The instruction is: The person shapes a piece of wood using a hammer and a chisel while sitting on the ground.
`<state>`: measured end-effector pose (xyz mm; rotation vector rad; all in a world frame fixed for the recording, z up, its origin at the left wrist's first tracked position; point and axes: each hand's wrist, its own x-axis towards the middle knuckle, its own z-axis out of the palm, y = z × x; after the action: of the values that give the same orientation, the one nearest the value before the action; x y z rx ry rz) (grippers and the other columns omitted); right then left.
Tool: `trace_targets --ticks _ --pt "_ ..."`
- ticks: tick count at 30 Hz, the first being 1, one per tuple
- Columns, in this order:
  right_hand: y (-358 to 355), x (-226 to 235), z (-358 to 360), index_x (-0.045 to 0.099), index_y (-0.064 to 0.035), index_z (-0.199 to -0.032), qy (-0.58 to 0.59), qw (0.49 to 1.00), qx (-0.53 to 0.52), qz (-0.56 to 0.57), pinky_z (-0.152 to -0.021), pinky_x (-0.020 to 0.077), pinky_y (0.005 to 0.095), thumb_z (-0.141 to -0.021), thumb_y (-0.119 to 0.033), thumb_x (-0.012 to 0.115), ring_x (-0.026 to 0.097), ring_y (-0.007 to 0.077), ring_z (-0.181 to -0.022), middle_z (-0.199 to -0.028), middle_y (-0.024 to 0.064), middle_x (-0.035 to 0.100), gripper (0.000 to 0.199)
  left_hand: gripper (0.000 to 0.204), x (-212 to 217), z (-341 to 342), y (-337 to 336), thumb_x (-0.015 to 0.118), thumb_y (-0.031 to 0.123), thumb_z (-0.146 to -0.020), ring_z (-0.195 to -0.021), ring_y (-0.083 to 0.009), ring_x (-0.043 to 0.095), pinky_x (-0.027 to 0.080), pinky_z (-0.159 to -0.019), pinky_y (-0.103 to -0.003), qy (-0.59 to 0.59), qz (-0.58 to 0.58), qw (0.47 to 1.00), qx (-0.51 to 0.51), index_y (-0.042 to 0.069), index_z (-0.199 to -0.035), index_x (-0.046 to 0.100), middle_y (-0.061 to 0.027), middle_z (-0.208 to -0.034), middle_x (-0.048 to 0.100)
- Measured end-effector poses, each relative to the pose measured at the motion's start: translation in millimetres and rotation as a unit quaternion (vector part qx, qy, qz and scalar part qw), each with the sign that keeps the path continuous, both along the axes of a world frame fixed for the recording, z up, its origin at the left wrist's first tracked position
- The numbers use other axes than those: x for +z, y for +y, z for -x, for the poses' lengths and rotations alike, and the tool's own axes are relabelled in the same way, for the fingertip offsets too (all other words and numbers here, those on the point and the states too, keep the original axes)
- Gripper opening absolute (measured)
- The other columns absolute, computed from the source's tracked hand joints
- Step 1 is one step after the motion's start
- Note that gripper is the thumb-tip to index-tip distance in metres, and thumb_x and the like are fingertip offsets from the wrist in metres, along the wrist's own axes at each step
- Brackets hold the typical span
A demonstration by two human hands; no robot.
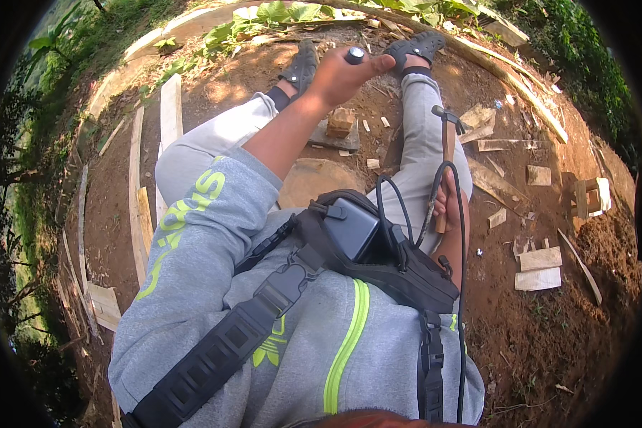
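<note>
My left hand is raised out in front, between my two shoes. Its fingers are wrapped round a dark cylindrical handle with a shiny round end, and the thumb points right. What lies below that handle is hidden by the hand. Beside my right thigh, my right hand is closed round the wooden shaft of a hammer, its metal head up. Just nearer than my left hand, a small wood block sits on a flat dark piece on the ground between my legs.
A round wooden slab lies between my knees. Long boards lie to the left, and offcuts and a small wooden frame to the right. A black pouch with looping cables hangs at my waist.
</note>
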<state>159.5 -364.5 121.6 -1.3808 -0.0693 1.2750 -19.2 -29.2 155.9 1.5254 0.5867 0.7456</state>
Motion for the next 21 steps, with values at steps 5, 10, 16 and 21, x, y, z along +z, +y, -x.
trace_targets --ticks 5,10,16,21 --pt "0.4 0.8 2.2 0.054 -0.0125 -0.101 -0.002 1.000 -0.007 0.007 -0.038 0.0354 0.0300 -0.114 -0.041 0.044 0.038 0.0101 -0.038 -0.058 -0.0031 0.038 0.033 0.057 0.0 0.6 0.4 0.080 0.055 -0.093 -0.060 -0.0043 0.034 0.029 -0.053 -0.027 0.026 -0.009 1.000 -0.002 0.017 -0.066 0.047 0.0100 -0.065 0.038" --pt "4.1 8.7 6.3 0.053 -0.0129 -0.102 0.003 0.999 -0.023 0.023 -0.038 0.0352 0.0300 -0.114 -0.041 0.044 0.037 0.0102 -0.038 -0.058 -0.0031 0.038 0.032 0.059 1.6 0.6 0.0 0.081 0.057 -0.091 -0.060 -0.0043 0.035 0.030 -0.053 -0.028 0.032 -0.007 0.999 0.008 0.017 -0.066 0.046 0.0101 -0.065 0.039" --pt "4.8 7.0 6.7 0.054 -0.0131 -0.103 -0.009 1.000 -0.018 0.015 -0.038 0.0349 0.0300 -0.114 -0.041 0.044 0.037 0.0105 -0.038 -0.058 -0.0031 0.038 0.031 0.061 9.7 2.1 -5.7 0.083 0.060 -0.088 -0.061 -0.0046 0.037 0.033 -0.055 -0.029 0.056 -0.020 0.998 0.033 0.016 -0.065 0.047 0.0101 -0.065 0.041" --pt "-0.7 4.0 4.9 0.054 -0.0132 -0.103 -0.024 0.999 -0.014 0.025 -0.038 0.0357 0.0307 -0.113 -0.042 0.044 0.038 0.0106 -0.038 -0.058 -0.0027 0.040 0.032 0.063 16.5 0.7 -7.8 0.083 0.062 -0.086 -0.061 -0.0055 0.041 0.037 -0.057 -0.029 0.068 -0.030 0.997 0.030 0.014 -0.063 0.050 0.0093 -0.063 0.045"
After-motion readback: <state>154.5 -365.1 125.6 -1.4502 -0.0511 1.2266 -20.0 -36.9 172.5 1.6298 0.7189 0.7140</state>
